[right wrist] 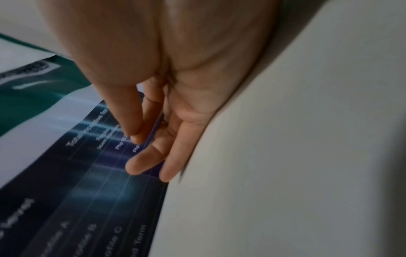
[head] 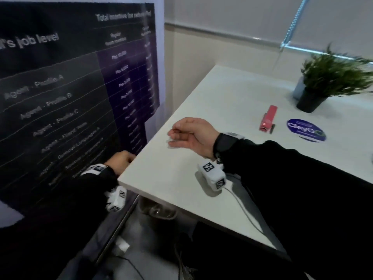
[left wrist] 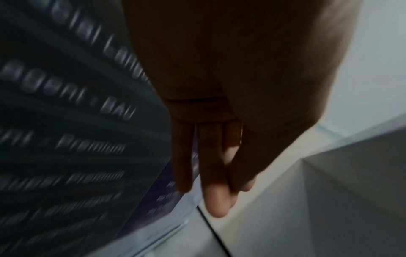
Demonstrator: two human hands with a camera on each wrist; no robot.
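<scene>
My left hand is at the left edge of the white table, beside a large dark poster with a table of white text. In the left wrist view its fingers point straight down, close together, with nothing in them. My right hand is just above the table near that same edge, palm sideways, fingers loosely bent toward the poster. The right wrist view shows its thumb close to the fingers, nothing visible between them, and the poster beyond.
A pink stapler-like object lies on the table's right half. Next to it is a round blue sticker, and a green plant in a black pot stands behind. A thin cable runs off the table's front edge.
</scene>
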